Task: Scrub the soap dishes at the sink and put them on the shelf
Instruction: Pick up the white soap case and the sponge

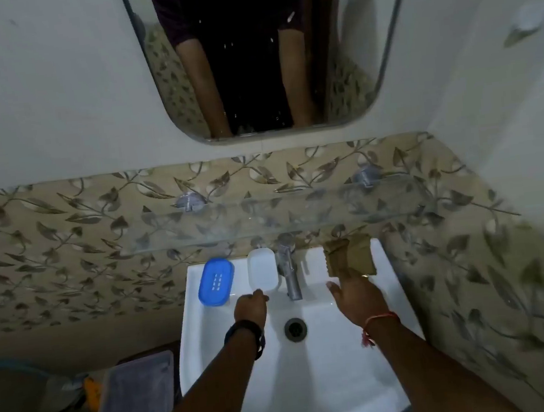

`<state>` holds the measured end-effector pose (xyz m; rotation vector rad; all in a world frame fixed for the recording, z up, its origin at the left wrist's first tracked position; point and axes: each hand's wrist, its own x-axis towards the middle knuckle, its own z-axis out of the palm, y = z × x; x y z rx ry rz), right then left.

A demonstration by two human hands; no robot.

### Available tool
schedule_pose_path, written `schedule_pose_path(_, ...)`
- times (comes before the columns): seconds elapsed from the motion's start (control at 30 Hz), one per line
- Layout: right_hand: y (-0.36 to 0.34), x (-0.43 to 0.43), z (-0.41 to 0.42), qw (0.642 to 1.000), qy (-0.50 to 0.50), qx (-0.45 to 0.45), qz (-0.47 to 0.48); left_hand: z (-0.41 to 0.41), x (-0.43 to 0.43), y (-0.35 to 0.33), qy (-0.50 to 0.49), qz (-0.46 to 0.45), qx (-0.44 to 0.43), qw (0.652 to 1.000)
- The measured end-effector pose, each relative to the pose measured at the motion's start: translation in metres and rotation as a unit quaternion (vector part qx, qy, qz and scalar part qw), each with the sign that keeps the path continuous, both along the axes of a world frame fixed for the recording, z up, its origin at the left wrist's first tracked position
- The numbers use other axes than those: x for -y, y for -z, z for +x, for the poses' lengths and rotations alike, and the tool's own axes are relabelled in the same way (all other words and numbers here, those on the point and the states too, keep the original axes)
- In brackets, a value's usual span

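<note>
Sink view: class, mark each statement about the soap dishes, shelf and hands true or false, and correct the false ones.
1. The blue soap dish sits on the sink rim, left of the white soap dish. True.
2. Both dishes stand on the glass shelf. False: both are on the sink rim.
3. The brown scrub pad lies right of the tap. True.
4. The right hand reaches for the blue soap dish. False: it reaches toward the scrub pad.

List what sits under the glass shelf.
On the white ceramic sink's rim: blue plastic soap dish, white plastic soap dish, metal tap, brown scrub pad. Anything beneath them is covered.
</note>
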<state>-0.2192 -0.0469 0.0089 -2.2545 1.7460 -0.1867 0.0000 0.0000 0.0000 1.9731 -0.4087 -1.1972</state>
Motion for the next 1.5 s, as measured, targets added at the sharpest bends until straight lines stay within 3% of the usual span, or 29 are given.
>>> schedule_pose_path(0.13, 0.031, 0.031, -0.013, 0.997, 0.001, -0.074, 0.025, 0.009, 0.016, 0.033, -0.067, 0.022, -0.094, 0.993)
schedule_pose_path(0.3, 0.056, 0.062, -0.024, 0.989, -0.018, -0.145, -0.011, 0.020, 0.032, 0.062, -0.107, 0.025, -0.115, 0.987)
schedule_pose_path(0.4, 0.066, 0.074, -0.029, 0.989, -0.050, -0.141, -0.007, 0.023, 0.041, 0.071, -0.119, 0.022, -0.146, 0.982)
schedule_pose_path(0.6, 0.067, 0.082, -0.028, 0.989, -0.047, -0.121, -0.070, 0.024, 0.044, 0.081, -0.113, 0.024, -0.121, 0.986)
schedule_pose_path(0.73, 0.061, 0.090, -0.027, 0.991, -0.026, -0.127, -0.017, 0.023, 0.043, 0.079, -0.104, 0.024, -0.083, 0.991)
schedule_pose_path(0.87, 0.060, 0.086, -0.034, 0.998, 0.013, -0.051, -0.031, 0.017, 0.044, 0.073, -0.087, 0.023, -0.042, 0.995)
schedule_pose_path(1.0, 0.057, 0.057, -0.041, 0.990, 0.047, 0.115, -0.062, 0.008, 0.031, 0.067, -0.126, -0.025, -0.128, 0.984)
schedule_pose_path(1.17, 0.057, 0.012, -0.045, 0.951, 0.090, 0.297, -0.010, 0.004, 0.008, 0.056, -0.133, -0.057, -0.163, 0.976)
schedule_pose_path(1.3, 0.060, -0.021, -0.051, 0.911, 0.197, 0.362, 0.024, 0.002, -0.016, 0.047, -0.132, -0.067, -0.163, 0.975)
schedule_pose_path(1.5, 0.059, -0.074, -0.071, 0.873, 0.245, 0.415, 0.076, 0.005, -0.056, 0.033, -0.109, -0.086, -0.102, 0.985)
